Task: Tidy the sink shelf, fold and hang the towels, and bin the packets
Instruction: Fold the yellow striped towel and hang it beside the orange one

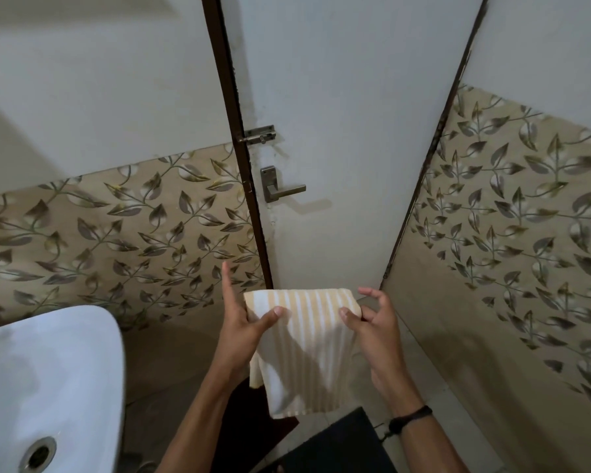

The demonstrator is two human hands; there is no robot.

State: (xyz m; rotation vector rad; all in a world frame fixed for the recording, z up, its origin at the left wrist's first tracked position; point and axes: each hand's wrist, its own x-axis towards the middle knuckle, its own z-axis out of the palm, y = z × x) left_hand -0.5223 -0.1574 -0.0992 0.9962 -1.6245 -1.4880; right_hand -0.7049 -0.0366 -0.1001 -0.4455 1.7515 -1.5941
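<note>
Both hands pinch striped towel point(304, 343) mid-frame: left hand point(244, 331) & right hand point(376, 331) fingers clamp top corners. White sink point(48, 377) lower left, door point(338, 131) behind, leaf-tiled walls point(116, 227).

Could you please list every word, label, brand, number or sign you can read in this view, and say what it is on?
None: no readable text anywhere in this view.
The striped towel held by the left hand and right hand shows no tag or lettering.
The door handle, bolt, sink and wall tiles carry no markings.
</note>
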